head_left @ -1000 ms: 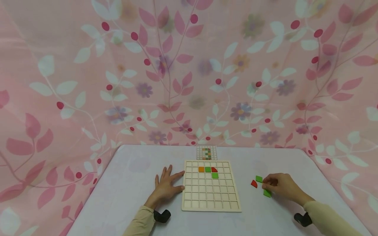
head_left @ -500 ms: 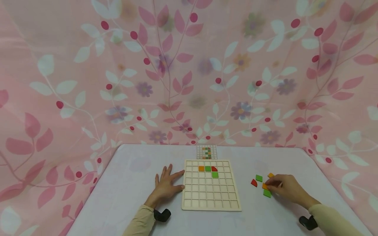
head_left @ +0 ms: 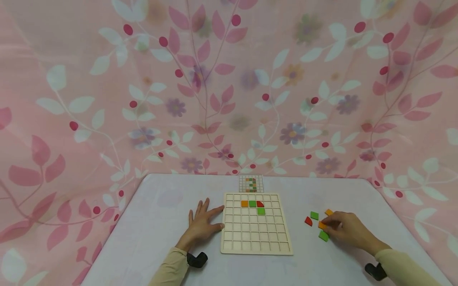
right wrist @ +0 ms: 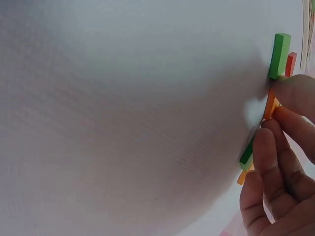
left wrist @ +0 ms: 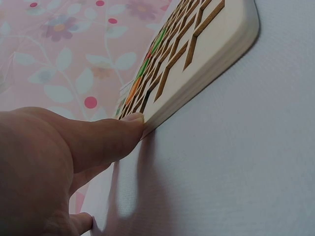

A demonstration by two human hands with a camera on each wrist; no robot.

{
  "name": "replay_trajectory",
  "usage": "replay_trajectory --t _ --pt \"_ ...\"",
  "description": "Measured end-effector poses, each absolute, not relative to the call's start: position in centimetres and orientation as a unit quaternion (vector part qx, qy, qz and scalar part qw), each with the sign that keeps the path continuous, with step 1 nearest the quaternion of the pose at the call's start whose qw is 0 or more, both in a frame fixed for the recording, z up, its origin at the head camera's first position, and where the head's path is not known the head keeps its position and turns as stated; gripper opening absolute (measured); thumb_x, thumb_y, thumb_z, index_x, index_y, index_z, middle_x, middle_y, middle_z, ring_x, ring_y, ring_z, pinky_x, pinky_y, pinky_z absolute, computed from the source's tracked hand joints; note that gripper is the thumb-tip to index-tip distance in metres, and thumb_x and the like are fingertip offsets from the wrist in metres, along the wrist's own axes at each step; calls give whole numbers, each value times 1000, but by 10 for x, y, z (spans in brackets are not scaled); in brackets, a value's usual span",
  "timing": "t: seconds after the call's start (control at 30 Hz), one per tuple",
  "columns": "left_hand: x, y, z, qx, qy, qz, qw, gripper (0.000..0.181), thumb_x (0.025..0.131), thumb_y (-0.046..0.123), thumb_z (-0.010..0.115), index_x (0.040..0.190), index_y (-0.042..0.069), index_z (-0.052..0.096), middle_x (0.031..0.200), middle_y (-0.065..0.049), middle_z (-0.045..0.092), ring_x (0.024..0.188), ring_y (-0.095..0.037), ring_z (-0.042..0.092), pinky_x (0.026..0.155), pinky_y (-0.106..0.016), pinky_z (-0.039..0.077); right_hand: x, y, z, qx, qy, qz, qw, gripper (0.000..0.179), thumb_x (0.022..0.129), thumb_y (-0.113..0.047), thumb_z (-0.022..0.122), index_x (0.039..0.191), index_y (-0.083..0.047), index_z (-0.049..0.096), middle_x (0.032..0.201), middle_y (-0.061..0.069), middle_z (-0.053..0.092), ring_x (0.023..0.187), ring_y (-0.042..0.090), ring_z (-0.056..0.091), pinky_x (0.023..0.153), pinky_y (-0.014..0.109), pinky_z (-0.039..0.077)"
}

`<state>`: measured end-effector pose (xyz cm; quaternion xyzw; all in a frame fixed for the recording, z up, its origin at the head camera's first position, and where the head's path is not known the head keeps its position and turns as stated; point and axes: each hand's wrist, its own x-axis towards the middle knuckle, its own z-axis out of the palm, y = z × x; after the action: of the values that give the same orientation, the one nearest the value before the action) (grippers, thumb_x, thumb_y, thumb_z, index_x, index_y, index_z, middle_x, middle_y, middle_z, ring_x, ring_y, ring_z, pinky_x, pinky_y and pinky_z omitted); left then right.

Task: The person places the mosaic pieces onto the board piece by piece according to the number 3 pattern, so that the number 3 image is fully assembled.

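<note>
My left hand (head_left: 202,226) lies with spread fingers at the left edge of a wooden grid board (head_left: 250,240). In the left wrist view the thumb (left wrist: 110,140) touches the board's side. On the right, my right hand (head_left: 352,230) pinches an orange square tile (head_left: 322,225) between thumb and fingertips, low over the table. Around it lie a green square tile (head_left: 314,215), a red quarter-round tile (head_left: 308,221), another green tile (head_left: 323,236) and a second orange tile (head_left: 328,212). The right wrist view shows the pinched orange tile (right wrist: 269,104) edge-on beside a green tile (right wrist: 280,55).
Set in the board's upper rows are an orange tile (head_left: 245,203), a green tile (head_left: 252,203), a red quarter-round tile (head_left: 260,204) and a green tile (head_left: 261,211) below it. Behind the board lies a printed pattern card (head_left: 251,184). A flowered curtain (head_left: 229,99) hangs behind the table.
My right hand has shifted slightly right, uncovering two orange tiles, one now in its pinch. The green tile nearest me has turned a little. The left hand stays at the board.
</note>
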<state>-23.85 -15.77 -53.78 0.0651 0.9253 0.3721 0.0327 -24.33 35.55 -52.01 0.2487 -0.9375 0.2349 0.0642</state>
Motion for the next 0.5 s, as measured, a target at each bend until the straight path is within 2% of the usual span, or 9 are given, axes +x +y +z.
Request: replay_trajectory --t 0.13,0.23,0.4,0.5 --pt "-239 -157 -537 67 926 371 33 62 89 30 83 148 22 65 174 -27 19 163 -52 4 122 -78 -8 -241 355 -522 231 -942 225 91 24 78 -14 93 100 -14 82 91 -9 74 74 -6 54 64 19 52" --pt "-239 -157 -537 65 927 369 34 62 89 31 83 148 22 65 174 -27 19 163 -51 4 122 -78 -8 -238 355 -522 209 -947 219 103 26 76 -16 96 98 -13 82 86 -11 65 73 -4 49 62 19 48" --pt "-239 -157 -537 61 926 370 36 62 89 31 83 147 23 65 175 -27 19 163 -51 4 122 -78 -8 -235 354 -521 180 -956 220 76 22 79 -21 94 96 -15 81 82 -10 58 71 -1 45 60 20 42" --pt "-239 -157 -538 61 927 369 34 62 89 31 83 147 23 65 175 -27 19 163 -51 4 122 -78 -9 -236 353 -521 175 -959 212 61 20 83 -21 91 98 -14 80 83 -10 58 71 -1 44 60 20 44"
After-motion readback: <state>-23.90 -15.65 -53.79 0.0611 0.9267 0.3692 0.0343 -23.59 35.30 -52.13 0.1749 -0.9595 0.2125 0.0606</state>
